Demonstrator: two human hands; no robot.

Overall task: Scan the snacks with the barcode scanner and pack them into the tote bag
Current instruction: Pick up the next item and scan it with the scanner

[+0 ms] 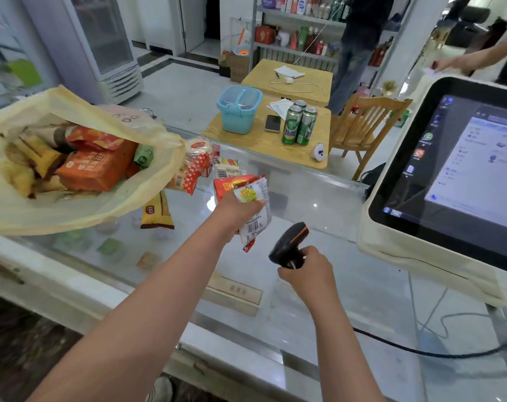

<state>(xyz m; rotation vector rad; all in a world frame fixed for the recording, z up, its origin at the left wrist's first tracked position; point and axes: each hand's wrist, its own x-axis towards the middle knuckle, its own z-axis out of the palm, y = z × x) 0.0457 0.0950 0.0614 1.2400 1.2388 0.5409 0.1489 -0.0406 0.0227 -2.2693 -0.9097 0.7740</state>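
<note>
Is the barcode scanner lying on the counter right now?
No, the right hand grips the barcode scanner by its handle, near the snack packet the left hand holds.

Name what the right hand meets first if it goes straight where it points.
The right hand, with its barcode scanner, would likely meet the snack packet in the left hand; depth unclear.

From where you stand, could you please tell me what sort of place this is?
Probably a small shop's checkout: a glass counter, a point-of-sale screen and shelves of bottles behind.
</note>
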